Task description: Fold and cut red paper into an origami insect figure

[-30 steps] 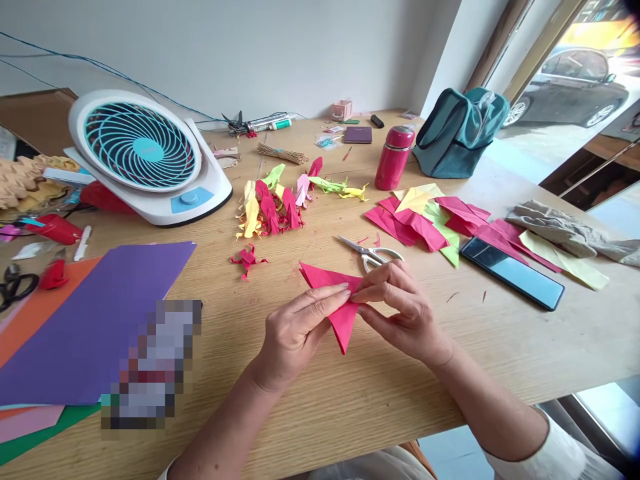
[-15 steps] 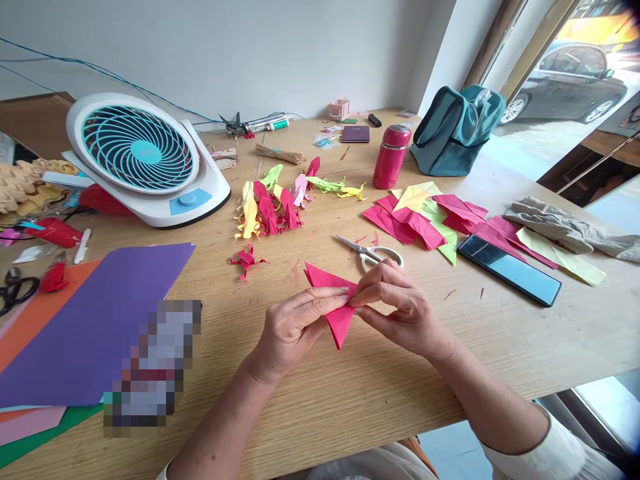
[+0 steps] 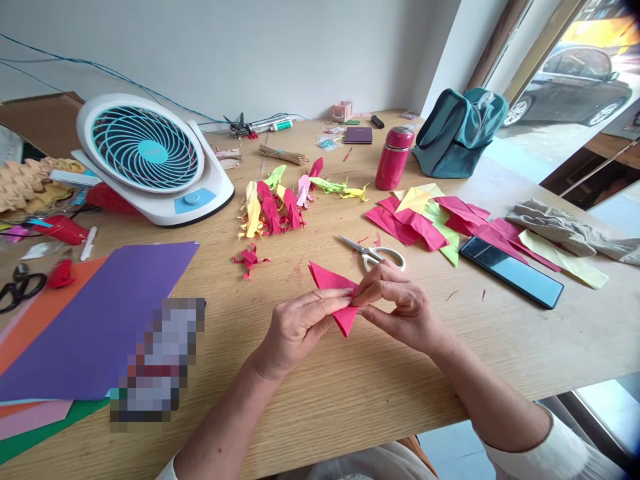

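Observation:
Between my hands is a red sheet of folded origami paper [image 3: 331, 277], triangular in outline, held just above the wooden table. My left hand [image 3: 303, 321] grips its left side, fingers flat over the top and thumb beneath. At the right corner, my right hand [image 3: 400, 303] pinches the paper between thumb and fingertips. My fingers hide the middle of the fold. White-handled scissors [image 3: 373, 255] lie partly open just beyond my right hand. A small red folded paper figure [image 3: 249, 260] rests to the left, with several coloured paper figures [image 3: 270, 207] behind it.
Folded paper pieces [image 3: 410, 220] and a phone [image 3: 511, 272] lie to the right. A red flask [image 3: 395, 159] and teal bag [image 3: 459, 137] stand behind them. On the left are a fan [image 3: 150, 160], coloured sheets [image 3: 100, 320] and black-handled scissors [image 3: 23, 287].
The red paper has tilted slightly, its lower point now higher and nearer my fingers. Both hands keep hold of it. The whole view has shifted slightly.

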Tool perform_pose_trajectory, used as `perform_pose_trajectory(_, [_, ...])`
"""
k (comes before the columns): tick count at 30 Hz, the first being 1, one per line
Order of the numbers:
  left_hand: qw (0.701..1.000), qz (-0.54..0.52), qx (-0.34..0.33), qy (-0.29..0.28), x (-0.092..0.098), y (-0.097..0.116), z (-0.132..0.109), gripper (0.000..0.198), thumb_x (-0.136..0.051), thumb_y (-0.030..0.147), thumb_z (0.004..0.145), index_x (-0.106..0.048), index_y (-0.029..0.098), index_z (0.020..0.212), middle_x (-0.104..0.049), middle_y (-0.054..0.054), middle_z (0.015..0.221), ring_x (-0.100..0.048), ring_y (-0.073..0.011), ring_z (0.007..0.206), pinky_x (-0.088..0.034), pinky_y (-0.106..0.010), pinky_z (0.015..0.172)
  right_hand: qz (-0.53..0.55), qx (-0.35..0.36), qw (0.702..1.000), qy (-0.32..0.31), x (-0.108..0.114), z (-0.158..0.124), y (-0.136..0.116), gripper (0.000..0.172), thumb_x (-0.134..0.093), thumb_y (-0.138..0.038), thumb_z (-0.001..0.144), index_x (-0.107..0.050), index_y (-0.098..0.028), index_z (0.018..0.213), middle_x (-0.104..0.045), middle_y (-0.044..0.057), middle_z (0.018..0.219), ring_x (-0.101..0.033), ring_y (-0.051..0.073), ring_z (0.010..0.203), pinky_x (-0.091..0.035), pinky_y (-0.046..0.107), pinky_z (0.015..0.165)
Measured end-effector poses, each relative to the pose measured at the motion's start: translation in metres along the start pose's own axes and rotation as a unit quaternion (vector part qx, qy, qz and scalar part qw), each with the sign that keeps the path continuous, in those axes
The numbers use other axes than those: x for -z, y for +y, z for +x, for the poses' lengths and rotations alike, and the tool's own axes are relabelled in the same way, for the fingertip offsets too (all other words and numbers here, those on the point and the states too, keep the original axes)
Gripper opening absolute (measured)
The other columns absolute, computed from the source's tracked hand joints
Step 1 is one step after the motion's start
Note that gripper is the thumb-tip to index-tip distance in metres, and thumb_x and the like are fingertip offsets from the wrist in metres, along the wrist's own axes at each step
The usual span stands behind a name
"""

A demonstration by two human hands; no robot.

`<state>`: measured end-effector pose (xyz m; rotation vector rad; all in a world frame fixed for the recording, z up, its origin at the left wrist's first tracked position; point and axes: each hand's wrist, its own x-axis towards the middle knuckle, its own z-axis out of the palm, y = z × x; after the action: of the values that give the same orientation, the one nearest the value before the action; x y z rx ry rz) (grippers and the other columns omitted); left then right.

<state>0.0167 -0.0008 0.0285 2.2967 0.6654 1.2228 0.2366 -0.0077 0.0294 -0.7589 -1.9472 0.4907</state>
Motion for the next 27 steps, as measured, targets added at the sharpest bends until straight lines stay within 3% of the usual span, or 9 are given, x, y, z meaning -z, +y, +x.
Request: perform_pose_trajectory(27, [0.999,0.019,-0.021,-0.024,0.0005,-0.0012,0.0007,0.022,-0.057,0.021,0.099,-0.072,0.021,0.115,-0.076,-0.008,0.116,-0.074,-0.0151,0.104,-0.058,-0.023,0.094,0.024,-0.009,0.999,-0.023,0.0017,-0.0001,-0.0005,0.005,-0.071,-0.018,0.09,-0.071,-0.023,0.093,-0.068,0.003,0.091,-0.063,0.018,0.087,-0.046,0.04,0.087])
